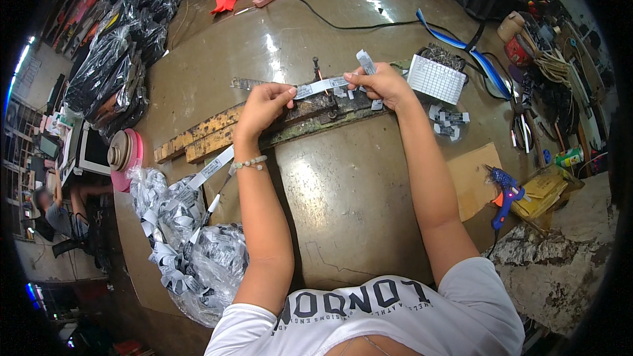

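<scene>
A white printed label strip point(321, 86) is stretched between my two hands above a dark, worn wooden bar point(198, 140). My left hand point(264, 109) pinches one end of the stretch. My right hand point(384, 86) pinches the other, and a short strip end stands up from its fingers. Under the strip, an upright metal rod fixture point(316, 64) with a thin orange-looking piece is fixed to the bar. Behind my left wrist the strip reappears and runs down to a clear plastic bag point(221, 273) full of label strips. Small cut labels lie on the bar near my right hand.
Right of my right hand stands a white gridded box point(435, 79), with loose labels point(448, 118) below it. A blue glue gun point(506, 194) lies by cardboard point(471, 178). Black plastic-wrapped bundles point(125, 46) fill the far left; a cable point(349, 27) crosses the table's far side.
</scene>
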{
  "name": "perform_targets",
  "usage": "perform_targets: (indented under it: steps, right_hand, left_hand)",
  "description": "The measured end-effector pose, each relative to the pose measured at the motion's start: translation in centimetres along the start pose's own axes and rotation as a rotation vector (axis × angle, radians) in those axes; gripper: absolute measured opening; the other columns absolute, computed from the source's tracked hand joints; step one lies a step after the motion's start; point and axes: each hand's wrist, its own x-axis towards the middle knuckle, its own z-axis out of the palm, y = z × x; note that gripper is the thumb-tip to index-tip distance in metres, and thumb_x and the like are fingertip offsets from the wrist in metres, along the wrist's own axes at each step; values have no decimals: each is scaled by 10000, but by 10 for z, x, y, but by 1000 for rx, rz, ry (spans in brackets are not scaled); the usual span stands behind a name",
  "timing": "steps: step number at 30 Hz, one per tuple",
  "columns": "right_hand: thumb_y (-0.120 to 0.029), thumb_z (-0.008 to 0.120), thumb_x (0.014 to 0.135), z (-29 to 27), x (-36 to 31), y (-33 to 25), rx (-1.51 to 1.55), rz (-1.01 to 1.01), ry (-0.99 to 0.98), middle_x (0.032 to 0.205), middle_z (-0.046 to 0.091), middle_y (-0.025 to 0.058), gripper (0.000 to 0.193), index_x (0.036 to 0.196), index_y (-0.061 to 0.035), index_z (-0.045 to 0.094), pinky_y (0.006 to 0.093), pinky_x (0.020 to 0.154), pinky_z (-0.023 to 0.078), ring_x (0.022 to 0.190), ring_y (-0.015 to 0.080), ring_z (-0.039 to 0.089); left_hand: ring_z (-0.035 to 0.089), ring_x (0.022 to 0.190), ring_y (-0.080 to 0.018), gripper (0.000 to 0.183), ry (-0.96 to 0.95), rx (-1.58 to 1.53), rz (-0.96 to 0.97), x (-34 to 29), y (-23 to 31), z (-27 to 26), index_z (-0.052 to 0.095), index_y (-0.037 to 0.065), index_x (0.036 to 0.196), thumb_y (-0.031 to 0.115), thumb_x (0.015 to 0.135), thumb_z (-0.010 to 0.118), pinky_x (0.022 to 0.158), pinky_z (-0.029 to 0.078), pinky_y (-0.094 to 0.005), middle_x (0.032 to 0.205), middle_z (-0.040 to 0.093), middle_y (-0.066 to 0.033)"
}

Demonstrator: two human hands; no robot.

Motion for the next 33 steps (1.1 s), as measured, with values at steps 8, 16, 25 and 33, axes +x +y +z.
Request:
perform_targets:
  steps: [8,16,25,33]
  right_hand:
    - [-183,625,823,2,-1,-1,413,-184,-49,647,561,-1,145,788,-88,521,170,350,182,410,3,281]
    - [-236,624,821,30,-5,-10,206,-95,-137,587,418,-77,179,734,-104,539,183,410,226,471,5,321]
    - [-234,639,818,36,-6,-10,141,-114,-94,611,433,-68,212,853,-25,630,187,459,264,532,23,367]
    - [-216,649,806,38,-4,-7,14,-159,-39,643,501,-39,203,830,-14,640,201,521,323,574,50,422]
  left_hand:
    - [347,452,-2,232,25,-74,52,-9,8,-3,622,-24,960,185,867,582,391,240,-177,646,538,44]
    - [348,454,-3,243,31,-45,127,-12,26,8,630,-9,949,215,867,583,397,244,-176,645,538,43]
    - [353,460,-4,234,60,-1,146,-8,23,9,632,-17,931,202,864,582,406,252,-178,643,542,42]
    - [351,466,-2,228,73,61,115,-8,22,10,635,0,934,211,869,579,411,239,-173,648,543,53]
